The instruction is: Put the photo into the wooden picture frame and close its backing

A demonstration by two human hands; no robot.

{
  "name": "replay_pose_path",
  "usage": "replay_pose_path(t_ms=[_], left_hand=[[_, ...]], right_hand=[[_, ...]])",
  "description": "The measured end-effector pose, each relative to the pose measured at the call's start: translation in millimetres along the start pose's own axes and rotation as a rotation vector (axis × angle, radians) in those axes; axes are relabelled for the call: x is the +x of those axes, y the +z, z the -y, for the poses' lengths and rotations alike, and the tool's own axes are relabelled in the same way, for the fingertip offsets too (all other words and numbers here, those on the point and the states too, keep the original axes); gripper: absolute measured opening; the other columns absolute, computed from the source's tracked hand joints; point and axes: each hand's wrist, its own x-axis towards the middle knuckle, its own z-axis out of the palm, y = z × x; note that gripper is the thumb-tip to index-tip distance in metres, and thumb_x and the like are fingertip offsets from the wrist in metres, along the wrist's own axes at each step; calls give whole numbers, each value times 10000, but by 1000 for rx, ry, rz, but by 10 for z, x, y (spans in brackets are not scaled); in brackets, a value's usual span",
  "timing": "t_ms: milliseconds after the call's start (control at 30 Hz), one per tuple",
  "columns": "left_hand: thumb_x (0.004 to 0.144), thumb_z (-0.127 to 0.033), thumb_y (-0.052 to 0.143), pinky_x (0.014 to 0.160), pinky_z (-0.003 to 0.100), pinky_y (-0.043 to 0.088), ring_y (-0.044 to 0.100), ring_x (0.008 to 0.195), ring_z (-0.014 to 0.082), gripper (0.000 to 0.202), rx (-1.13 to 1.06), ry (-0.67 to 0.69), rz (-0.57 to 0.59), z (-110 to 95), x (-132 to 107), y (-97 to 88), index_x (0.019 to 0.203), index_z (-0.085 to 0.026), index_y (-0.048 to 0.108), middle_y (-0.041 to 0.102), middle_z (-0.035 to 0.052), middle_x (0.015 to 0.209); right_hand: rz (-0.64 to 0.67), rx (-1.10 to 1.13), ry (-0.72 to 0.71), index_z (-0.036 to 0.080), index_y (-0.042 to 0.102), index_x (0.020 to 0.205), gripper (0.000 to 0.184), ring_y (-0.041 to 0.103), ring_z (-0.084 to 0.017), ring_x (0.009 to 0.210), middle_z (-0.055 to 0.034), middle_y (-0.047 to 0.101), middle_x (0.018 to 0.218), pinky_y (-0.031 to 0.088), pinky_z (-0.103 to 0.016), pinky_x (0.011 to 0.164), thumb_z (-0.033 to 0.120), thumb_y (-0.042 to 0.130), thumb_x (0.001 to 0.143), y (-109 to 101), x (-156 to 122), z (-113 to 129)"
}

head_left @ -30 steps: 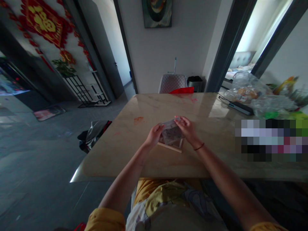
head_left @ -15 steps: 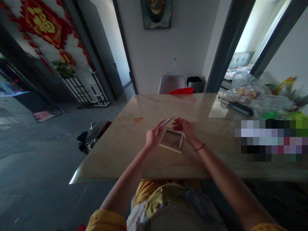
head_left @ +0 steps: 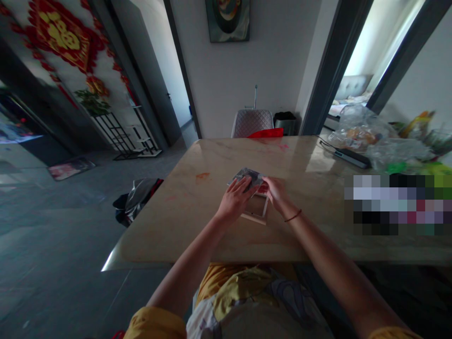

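Note:
A small wooden picture frame (head_left: 254,218) lies on the table, its upper part hidden under my hands. Above it, a thin photo (head_left: 249,171) with a dark grey picture faces up, slightly tilted. My left hand (head_left: 235,200) lies over the photo with fingers stretched flat across its face. At the photo's right edge, my right hand (head_left: 276,193) pinches the corner between thumb and fingers. A thin dark band is around my right wrist.
The marble-patterned table (head_left: 169,226) bears an orange smear at left. To the right are a black power strip (head_left: 353,158) and clear plastic bags (head_left: 363,127). A padded chair (head_left: 252,123) with a red item stands behind the far edge.
The photo went from edge-on in my left hand to nearly flat, face up. My left hand has spread over it, and my right hand has closed on its right edge.

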Motion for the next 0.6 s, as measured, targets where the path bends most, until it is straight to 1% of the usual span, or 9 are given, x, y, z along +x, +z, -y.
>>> replay_pose_path(t_ms=[100,167,267,333,400,467,500,567,600], left_hand=[[892,-141,452,1094,465,321,395,1329,225,421,40,22,-3,-14,9,7,1289,-253,532,481,113,1395],[880,-111,451,1110,466,298,373,1343,219,455,47,31,0,-17,10,10,1306,-256,515,462,104,1413],[846,-69,461,1123,470,279,339,1362,213,518,54,21,16,-18,6,10,1321,-273,497,425,79,1444],[821,-44,464,1127,475,267,313,1376,215,552,47,-6,21,-18,2,6,1319,-278,500,405,69,1458],[794,-22,462,1133,489,242,281,1389,221,583,5,-48,13,-13,1,-1,1320,-272,501,390,67,1467],[778,-13,452,1137,511,207,254,1400,227,599,-76,-130,-43,6,3,-13,1321,-263,499,381,64,1472],[779,-20,451,1137,517,196,250,1401,229,591,-133,-191,-97,22,6,-20,1317,-258,503,385,62,1470],[805,-75,465,1131,504,214,297,1382,230,524,-297,-348,-243,65,16,-31,1297,-246,522,426,63,1444],[825,-125,480,1120,485,250,351,1353,230,477,-408,-435,-317,90,22,-34,1286,-236,532,461,71,1418]], right_hand=[[-10,-74,-63,208,552,596,301,564,-125,509,31,566,510,472,-275,543,477,668,666,-29,22,-27],[31,-57,-85,205,535,567,339,547,-122,514,40,540,488,472,-287,575,491,705,633,-31,9,-18],[110,84,-73,195,559,566,356,569,-130,588,8,623,578,487,-310,654,469,786,543,-11,-30,24],[125,141,-60,191,579,568,358,588,-138,627,-9,660,633,488,-313,680,450,817,501,-1,-47,47],[115,143,-54,190,606,586,343,600,-140,633,-14,671,651,484,-309,683,432,830,490,-8,-47,55],[108,128,-68,190,637,630,323,614,-141,644,-16,680,681,483,-311,696,425,825,512,-32,-34,52],[110,118,-80,191,650,657,318,622,-144,655,-18,684,703,485,-316,708,433,815,531,-47,-26,51],[120,82,-110,197,672,724,324,636,-152,688,-18,690,750,495,-330,731,462,784,576,-80,-15,61],[123,50,-125,203,682,778,339,641,-158,707,-16,691,773,501,-335,739,473,770,593,-97,-14,75]])
